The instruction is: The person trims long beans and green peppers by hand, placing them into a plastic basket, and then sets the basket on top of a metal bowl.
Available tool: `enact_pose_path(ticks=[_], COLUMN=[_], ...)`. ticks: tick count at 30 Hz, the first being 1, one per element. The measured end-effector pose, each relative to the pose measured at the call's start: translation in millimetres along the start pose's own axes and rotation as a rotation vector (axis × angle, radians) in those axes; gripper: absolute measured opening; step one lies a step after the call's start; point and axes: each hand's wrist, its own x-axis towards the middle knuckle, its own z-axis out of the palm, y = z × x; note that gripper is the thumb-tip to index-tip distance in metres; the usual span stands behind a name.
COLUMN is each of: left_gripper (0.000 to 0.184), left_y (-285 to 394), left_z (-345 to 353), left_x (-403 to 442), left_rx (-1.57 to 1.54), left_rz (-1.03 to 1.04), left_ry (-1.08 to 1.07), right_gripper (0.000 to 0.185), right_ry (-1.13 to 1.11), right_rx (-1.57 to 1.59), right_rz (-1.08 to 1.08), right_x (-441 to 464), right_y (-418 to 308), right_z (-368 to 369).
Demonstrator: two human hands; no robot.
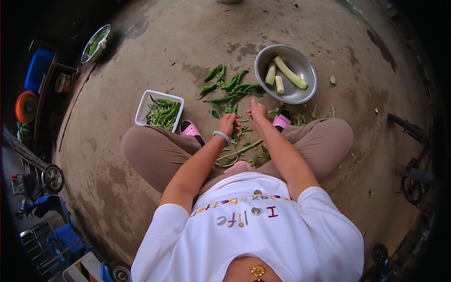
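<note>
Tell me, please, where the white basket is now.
In the head view, the basket stands on the ground, left of the loose peppers, near the left pink shoe.

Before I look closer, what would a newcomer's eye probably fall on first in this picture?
Probably the shiny metal bowl at upper right, with three peeled, pale-green vegetable pieces inside. Next come the loose green peppers on the concrete floor, just ahead of the left hand and right hand. The white plastic basket of green vegetables, at left, may also draw the eye.
</note>
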Motion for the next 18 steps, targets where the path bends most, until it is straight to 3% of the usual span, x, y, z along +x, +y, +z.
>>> enact_pose_path(ticks=[2, 4, 8, 10, 11, 13, 14, 16, 17, 18], left_gripper=[0.027, 0.029, 0.033, 0.032, 0.031, 0.030, 0.030, 0.030, 0.030, 0.030], left_y=[-1, 2, 8, 10, 10, 11, 10, 14, 15, 17], left_z=[-5, -4, -4, -7, -8, -9, -9, -5, -2, 0], left_x=[4, 4, 0, 0, 0, 0, 0, -4, -7, -9], left_rx=[-0.064, -0.128, -0.219, -0.241, -0.283, -0.325, -0.348, -0.370, -0.287, -0.204], left_rz=[-0.038, -0.076, -0.212, -0.239, -0.275, -0.310, -0.339, -0.371, -0.372, -0.372], left_ry=[-0.023, -0.048, -0.096, -0.115, -0.143, -0.171, -0.174, -0.180, -0.199, -0.217], right_gripper=[0.025, 0.025, 0.023, 0.019, 0.019, 0.020, 0.020, 0.023, 0.023, 0.029], right_ry=[0.010, -0.183, -0.370, -0.607, -0.608, -0.470, -0.470, -0.238, -0.236, -0.201], right_rx=[-0.132, -0.376, -0.062, 0.097, 0.097, -0.102, -0.103, -0.531, -0.532, -0.433], right_rz=[-0.073, -0.483, -0.334, -0.173, -0.173, -0.503, -0.503, -0.744, -0.744, -0.480], right_x=[5, 13, -4, -4, -6, -15, -17, -27, -32, -46], right_y=[4, 16, 17, 14, 16, 16, 14, 5, -1, -15], right_z=[-1, 3, 12, 14, 16, 20, 19, 16, 12, 9])
